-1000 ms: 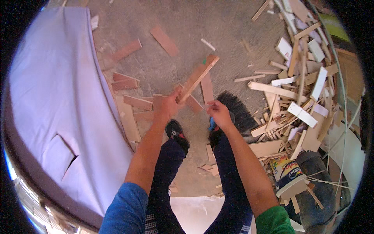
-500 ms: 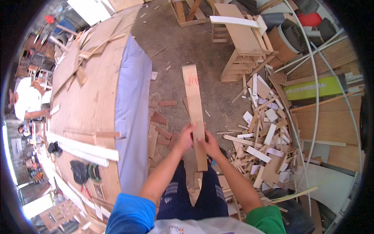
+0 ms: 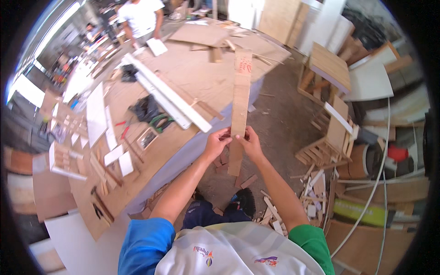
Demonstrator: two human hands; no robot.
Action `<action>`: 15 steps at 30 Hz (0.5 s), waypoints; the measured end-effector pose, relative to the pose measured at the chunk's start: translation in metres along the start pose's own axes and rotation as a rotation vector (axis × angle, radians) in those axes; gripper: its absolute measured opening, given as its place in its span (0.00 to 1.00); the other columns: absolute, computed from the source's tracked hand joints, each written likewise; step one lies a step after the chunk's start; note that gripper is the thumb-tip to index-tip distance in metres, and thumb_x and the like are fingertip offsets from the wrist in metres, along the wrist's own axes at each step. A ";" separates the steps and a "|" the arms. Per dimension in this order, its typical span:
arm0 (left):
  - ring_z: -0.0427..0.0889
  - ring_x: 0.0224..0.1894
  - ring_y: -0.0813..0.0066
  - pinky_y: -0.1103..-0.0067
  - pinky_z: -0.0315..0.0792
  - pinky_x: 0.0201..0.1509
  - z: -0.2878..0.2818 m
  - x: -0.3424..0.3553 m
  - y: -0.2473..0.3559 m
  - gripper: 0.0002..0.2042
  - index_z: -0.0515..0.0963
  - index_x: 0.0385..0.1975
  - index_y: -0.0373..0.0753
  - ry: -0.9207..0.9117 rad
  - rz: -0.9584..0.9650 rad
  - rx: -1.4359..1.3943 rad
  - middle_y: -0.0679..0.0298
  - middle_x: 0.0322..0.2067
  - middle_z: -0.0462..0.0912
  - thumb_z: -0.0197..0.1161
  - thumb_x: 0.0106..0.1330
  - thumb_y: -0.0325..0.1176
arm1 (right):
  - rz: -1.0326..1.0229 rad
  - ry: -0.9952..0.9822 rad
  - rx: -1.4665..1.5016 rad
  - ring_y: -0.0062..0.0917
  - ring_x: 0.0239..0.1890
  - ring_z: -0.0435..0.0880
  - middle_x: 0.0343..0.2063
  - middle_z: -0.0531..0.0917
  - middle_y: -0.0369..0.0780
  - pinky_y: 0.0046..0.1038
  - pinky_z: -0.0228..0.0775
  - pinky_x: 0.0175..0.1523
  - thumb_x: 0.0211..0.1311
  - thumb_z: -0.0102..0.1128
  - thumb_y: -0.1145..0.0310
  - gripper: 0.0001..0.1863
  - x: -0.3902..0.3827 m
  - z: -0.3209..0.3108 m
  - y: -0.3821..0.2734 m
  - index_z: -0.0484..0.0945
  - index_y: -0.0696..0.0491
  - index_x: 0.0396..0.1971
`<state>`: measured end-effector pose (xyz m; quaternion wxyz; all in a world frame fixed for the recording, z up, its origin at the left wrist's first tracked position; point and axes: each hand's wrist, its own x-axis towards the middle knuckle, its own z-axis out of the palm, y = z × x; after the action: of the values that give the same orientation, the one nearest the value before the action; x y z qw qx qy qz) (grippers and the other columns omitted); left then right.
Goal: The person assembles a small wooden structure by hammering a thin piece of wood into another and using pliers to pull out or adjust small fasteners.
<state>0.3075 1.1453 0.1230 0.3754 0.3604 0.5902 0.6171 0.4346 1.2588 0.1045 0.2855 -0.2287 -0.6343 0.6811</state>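
A long, narrow wooden board with red handwriting near its far end stands out ahead of me, held above the floor beside the workbench. My left hand grips its left edge with bent fingers. On the opposite edge, my right hand is closed, its thumb on the board's face. The fingers behind the wood are partly hidden. A short lower end of the board sticks out below both hands, toward my legs.
The large wooden workbench on my left carries long white strips, a black plastic bag and red-handled pliers. A person in white stands beyond it. Wood offcuts litter the floor at right, near a slatted wooden piece.
My view has swung left toward the workbench, and my body has turned with it. Both hands still hold the board, whose far end now overlaps the bench in view.
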 end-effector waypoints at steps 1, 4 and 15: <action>0.79 0.45 0.78 0.79 0.74 0.49 -0.022 -0.014 0.004 0.22 0.73 0.56 0.32 0.063 0.030 0.045 0.62 0.45 0.81 0.60 0.59 0.18 | -0.031 -0.058 -0.078 0.23 0.44 0.79 0.40 0.81 0.41 0.26 0.71 0.49 0.60 0.61 0.73 0.16 0.003 0.024 -0.004 0.71 0.60 0.47; 0.80 0.41 0.78 0.80 0.75 0.46 -0.088 -0.049 0.009 0.21 0.74 0.54 0.31 0.228 0.098 0.072 0.61 0.43 0.83 0.60 0.59 0.17 | -0.028 -0.182 -0.240 0.22 0.42 0.78 0.39 0.81 0.41 0.27 0.69 0.49 0.62 0.60 0.72 0.17 0.017 0.094 -0.019 0.71 0.61 0.48; 0.81 0.41 0.77 0.81 0.74 0.46 -0.320 -0.168 0.009 0.20 0.75 0.52 0.30 0.525 0.159 0.136 0.61 0.38 0.83 0.64 0.57 0.20 | -0.143 -0.428 -0.166 0.26 0.36 0.82 0.33 0.83 0.44 0.26 0.75 0.41 0.55 0.61 0.80 0.15 0.045 0.358 0.019 0.72 0.61 0.43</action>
<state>0.1002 0.8491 0.1173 0.1350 0.2579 0.6771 0.6759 0.1586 1.0261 0.1209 0.1726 -0.0563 -0.7487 0.6375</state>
